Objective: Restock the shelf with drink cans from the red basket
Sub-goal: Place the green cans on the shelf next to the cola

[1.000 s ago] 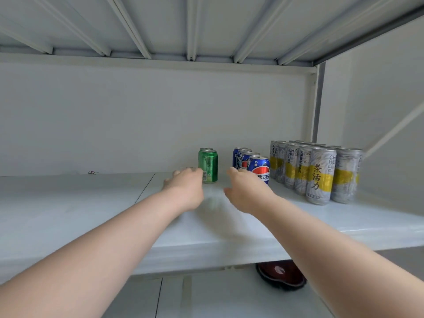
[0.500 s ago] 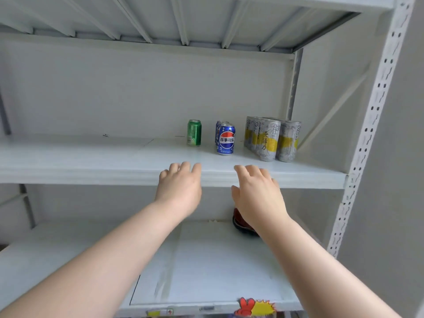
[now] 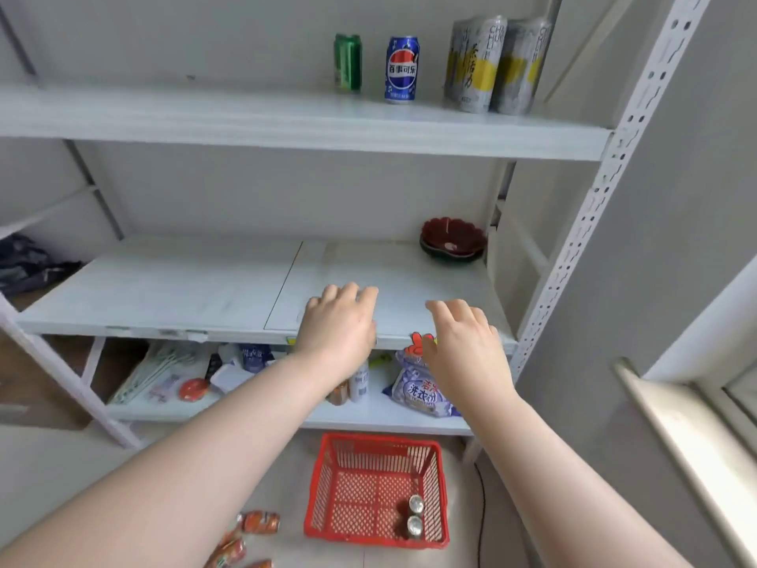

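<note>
Your left hand (image 3: pixel 338 330) and your right hand (image 3: pixel 463 350) are both stretched out in front of the white metal shelving unit (image 3: pixel 590 207), palms down, fingers loosely spread and holding nothing. They hover side by side over the front edge of the bare middle shelf board (image 3: pixel 184 289), apart from each other. On the floor below your arms sits the red plastic lattice basket (image 3: pixel 327 485), and two silver-topped drink cans (image 3: pixel 415 516) stand upright, touching, in its right corner nearest you. On the top shelf board (image 3: pixel 245 120) you have a green can (image 3: pixel 348 61), a blue cola can (image 3: pixel 402 69) just to its right, and then a cluster of tall silver-and-yellow cans (image 3: pixel 493 63) near the right upright. A dark red scalloped bowl (image 3: pixel 452 239) rests at the back right of the middle shelf. Under it, on the lowest shelf, lies a blue-and-white detergent bag (image 3: pixel 413 387) among assorted small items. Several orange packets (image 3: pixel 258 522) lie on the floor left of the basket.
</note>
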